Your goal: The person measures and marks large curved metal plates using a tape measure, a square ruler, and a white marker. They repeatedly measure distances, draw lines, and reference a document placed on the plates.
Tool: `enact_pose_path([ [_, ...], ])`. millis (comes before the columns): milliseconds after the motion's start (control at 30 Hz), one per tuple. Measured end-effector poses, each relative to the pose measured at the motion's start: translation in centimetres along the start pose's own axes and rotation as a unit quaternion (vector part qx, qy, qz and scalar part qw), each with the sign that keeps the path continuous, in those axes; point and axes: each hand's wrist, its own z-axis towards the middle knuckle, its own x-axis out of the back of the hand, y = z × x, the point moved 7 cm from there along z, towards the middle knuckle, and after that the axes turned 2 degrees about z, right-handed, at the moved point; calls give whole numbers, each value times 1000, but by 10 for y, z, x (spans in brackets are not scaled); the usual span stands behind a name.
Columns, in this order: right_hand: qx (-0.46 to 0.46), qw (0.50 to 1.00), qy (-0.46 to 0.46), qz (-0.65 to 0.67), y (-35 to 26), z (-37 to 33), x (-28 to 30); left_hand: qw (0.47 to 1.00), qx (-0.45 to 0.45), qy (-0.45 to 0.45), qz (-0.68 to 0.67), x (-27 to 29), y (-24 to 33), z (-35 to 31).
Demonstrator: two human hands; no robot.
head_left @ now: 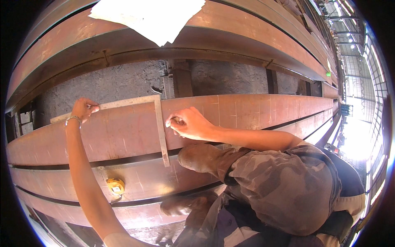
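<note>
A metal carpenter's square (158,119) lies on a reddish-brown steel beam (123,136). Its long arm runs along the beam's far edge, and the other arm crosses the beam toward me. My left hand (85,110), with a chain bracelet at the wrist, pinches the long arm near its left part. Just right of the crossing arm, my right hand (190,124) is closed above the beam. A small pale tip shows at its fingers, too small to name. Thin pale lines mark the beam right of this hand. A yellow tape measure (115,186) rests on the nearer beam.
White paper sheets (150,16) lie on a beam at the far side. Dark gaps separate the parallel beams, with rough grey ground (230,78) below. My boot (197,158) stands close to the right hand. A small green object (328,74) sits at the far right.
</note>
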Motion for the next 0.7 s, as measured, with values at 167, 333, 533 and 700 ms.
enact_pose_path([
  [167,33,998,-13,-44,-6,0,-3,998,13,17,56,2,-1,-1],
  [333,7,1000,-6,-5,-5,6,-1,998,19,22,51,4,6,-6],
  [533,-11,1000,-21,14,2,19,-7,999,28,16,35,7,12,-8],
  [700,-30,999,-15,12,5,24,-10,996,38,34,71,9,14,-9],
])
